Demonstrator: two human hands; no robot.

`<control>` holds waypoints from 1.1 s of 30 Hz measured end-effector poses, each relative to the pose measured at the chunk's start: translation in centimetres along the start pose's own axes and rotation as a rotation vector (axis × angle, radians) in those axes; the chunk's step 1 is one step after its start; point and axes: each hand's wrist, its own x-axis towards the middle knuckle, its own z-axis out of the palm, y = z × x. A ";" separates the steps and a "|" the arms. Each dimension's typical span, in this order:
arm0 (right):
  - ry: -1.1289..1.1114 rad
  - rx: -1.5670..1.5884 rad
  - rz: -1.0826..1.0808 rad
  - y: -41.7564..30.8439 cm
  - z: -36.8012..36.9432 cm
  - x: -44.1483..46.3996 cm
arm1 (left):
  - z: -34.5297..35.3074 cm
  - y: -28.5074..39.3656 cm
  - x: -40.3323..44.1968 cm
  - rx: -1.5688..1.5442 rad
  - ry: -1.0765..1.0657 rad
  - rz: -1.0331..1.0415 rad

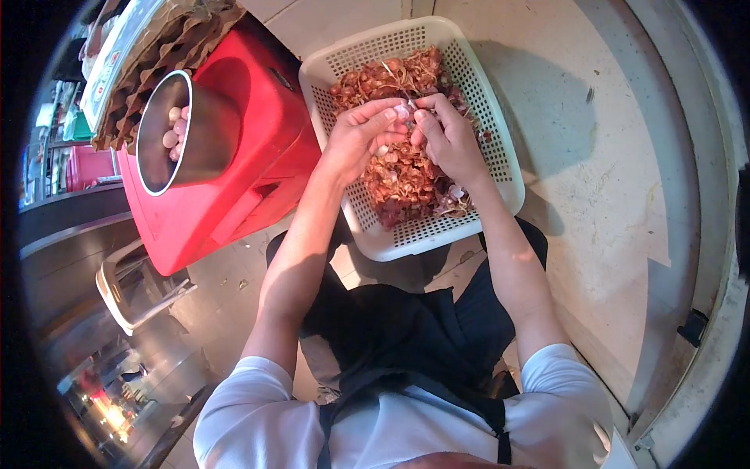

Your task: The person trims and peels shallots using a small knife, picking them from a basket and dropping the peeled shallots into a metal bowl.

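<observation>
A pale purple, partly peeled shallot (403, 112) is pinched between the thumb and fingers of my left hand (358, 134). My right hand (451, 139) meets it from the other side, thumb and forefinger closed at its edge; a small dark bit, perhaps skin, shows there. Both hands are above a white perforated plastic basket (500, 148). Inside lie reddish-brown shallots with dry roots and loose skins (398, 184), heaped in the middle. To the left, a steel pot (207, 129) holds several peeled pinkish shallots (171, 139).
The pot stands on a red plastic box (262, 168), beside stacked brown egg trays (168, 59). A pale wall or panel (617, 180) curves along the right. A white chair-like frame (117, 293) is on the tiled floor at left, near shelves.
</observation>
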 end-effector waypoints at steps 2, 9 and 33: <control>-0.021 0.008 -0.021 0.1 0.1 0.0 | 0.2 0.0 0.0 0.000 -0.007 0.002; -0.030 -0.080 -0.084 0.6 0.4 0.0 | -0.1 -0.3 0.3 0.086 0.039 -0.009; 0.001 -0.051 -0.021 0.3 -0.2 0.1 | 0.1 0.0 0.1 0.095 0.012 0.009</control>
